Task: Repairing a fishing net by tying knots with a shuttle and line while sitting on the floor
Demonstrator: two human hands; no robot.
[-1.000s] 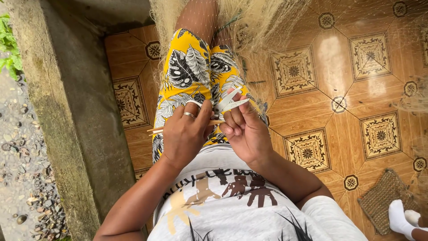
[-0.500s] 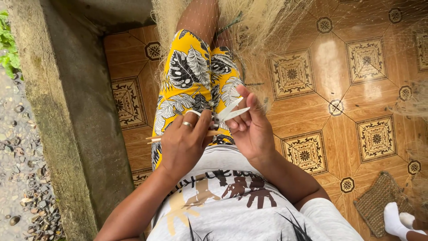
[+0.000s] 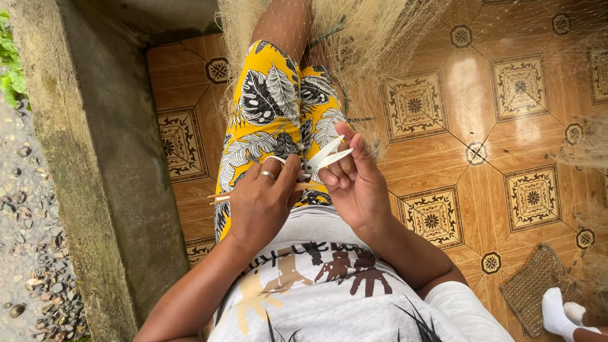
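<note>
Over the lap, seen from the head camera: left hand (image 3: pixel 263 206) curled around a thin wooden stick (image 3: pixel 218 197), right hand (image 3: pixel 358 183) pinching small white scissors (image 3: pixel 326 157), blades parted, just beside fine netting (image 3: pixel 373 44) draped across yellow leaf-print shorts (image 3: pixel 272 107) and tiled floor (image 3: pixel 506 126).

The snips (image 3: pixel 326 155) were pale and smooth, the stick (image 3: pixel 221 197) thin and wood-like. The net (image 3: pixel 373 44) was fine, hairy mesh; the shorts (image 3: pixel 272 107) were matt printed cloth. The floor (image 3: pixel 468 95) tiles shone glossy; the wall (image 3: pixel 95 177) was rough concrete. The mat (image 3: pixel 535 285) was coarsely woven.
</note>
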